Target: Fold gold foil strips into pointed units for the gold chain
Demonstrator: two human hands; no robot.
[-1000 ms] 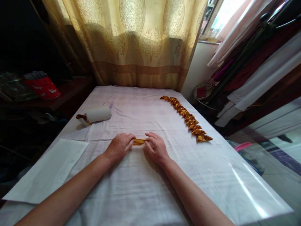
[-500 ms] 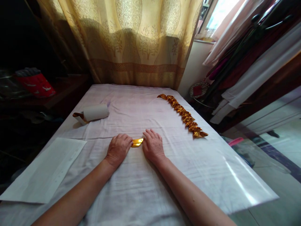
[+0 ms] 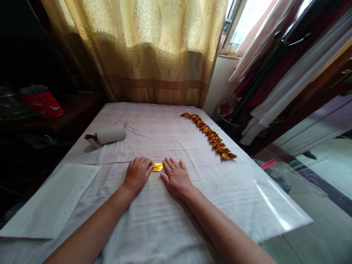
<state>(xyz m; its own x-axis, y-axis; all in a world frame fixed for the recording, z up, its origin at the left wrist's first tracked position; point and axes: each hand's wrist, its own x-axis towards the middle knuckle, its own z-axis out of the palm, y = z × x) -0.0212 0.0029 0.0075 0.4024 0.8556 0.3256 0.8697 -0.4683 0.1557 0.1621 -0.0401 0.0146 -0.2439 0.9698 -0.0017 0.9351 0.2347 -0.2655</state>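
Observation:
A small strip of folded gold foil paper (image 3: 157, 167) lies on the white cloth between my hands. My left hand (image 3: 138, 172) is closed on its left end, the fingers curled together over the edge. Spread flat on the cloth, my right hand (image 3: 176, 175) has its fingertips at the strip's right end and may cover part of it. To the right, several folded gold foil pieces (image 3: 211, 136) are lined up in a slanting row.
A white roll (image 3: 111, 134) with a loose brown-lined end lies back left. White paper sheets (image 3: 55, 200) rest at the left edge. The cloth-covered table (image 3: 154, 223) meets a yellow curtain (image 3: 148, 55) behind. Clothes (image 3: 277, 84) hang at right.
My right hand has turned and flattened, fingers now spread, thumb apart. My left hand stays on the strip's left end. The view has shifted slightly.

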